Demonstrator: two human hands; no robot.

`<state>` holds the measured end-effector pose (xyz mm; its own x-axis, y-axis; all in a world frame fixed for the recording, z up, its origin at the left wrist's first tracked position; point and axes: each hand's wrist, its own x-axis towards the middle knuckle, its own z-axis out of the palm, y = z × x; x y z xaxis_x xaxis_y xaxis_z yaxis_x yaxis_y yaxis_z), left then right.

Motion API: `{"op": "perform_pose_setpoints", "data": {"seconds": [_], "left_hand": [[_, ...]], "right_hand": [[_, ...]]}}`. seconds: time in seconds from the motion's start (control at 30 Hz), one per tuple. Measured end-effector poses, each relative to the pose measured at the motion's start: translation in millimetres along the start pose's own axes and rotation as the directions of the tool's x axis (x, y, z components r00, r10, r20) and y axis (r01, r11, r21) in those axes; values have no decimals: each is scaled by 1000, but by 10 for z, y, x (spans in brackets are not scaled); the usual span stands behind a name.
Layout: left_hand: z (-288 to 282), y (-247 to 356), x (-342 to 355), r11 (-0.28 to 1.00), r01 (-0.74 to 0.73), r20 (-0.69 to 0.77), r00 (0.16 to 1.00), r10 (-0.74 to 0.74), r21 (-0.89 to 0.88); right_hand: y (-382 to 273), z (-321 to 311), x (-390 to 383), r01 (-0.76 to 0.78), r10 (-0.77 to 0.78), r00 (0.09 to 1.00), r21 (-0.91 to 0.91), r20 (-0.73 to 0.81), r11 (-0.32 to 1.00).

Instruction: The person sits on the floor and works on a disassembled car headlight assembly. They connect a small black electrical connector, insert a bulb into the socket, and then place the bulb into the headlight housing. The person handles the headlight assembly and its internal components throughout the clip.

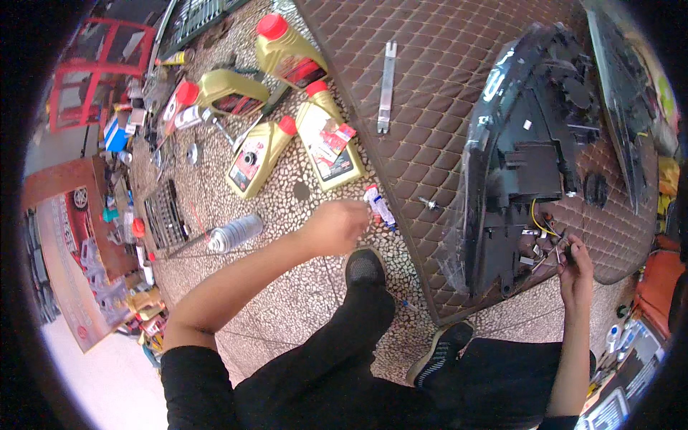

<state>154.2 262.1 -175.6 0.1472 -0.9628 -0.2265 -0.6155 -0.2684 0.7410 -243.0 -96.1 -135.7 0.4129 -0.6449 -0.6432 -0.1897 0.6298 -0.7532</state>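
Note:
My left hand (340, 226) hovers over the speckled floor with its fingers curled; what it holds, if anything, is hidden. Just right of it lies a small white, red and blue tube (380, 208). My right hand (575, 272) is at the near end of a large black car headlight (534, 161), thumb and fingers pinched round a thin piece (546, 256), either a tool or a wire. Beside those fingertips a yellow wire (537, 218) and small connectors (530, 233) hang from the housing. The headlight rests on a brown quilted mat (430, 86).
A silver metal bar (387, 86) and a small bulb-like part (429, 204) lie on the mat. At its right stands a clear lens cover (620, 93). Several gold oil bottles with red caps (290, 54), a spray can (236, 233) and a black grille piece (166, 211) are at left.

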Motion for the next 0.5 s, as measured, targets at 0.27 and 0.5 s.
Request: {"op": "perform_pose_setpoints", "data": {"seconds": [0.27,0.5], "left_hand": [[-114,-314,-816,896,381,-430,786,-445,-229],[202,-367,-1138,832,473,-427,714,-555,-291]], "right_hand": [[421,-417,809,-154,137,984,-151,-115,976],[920,-535,1102,-58,-25,961,-288,-276,956]]}}
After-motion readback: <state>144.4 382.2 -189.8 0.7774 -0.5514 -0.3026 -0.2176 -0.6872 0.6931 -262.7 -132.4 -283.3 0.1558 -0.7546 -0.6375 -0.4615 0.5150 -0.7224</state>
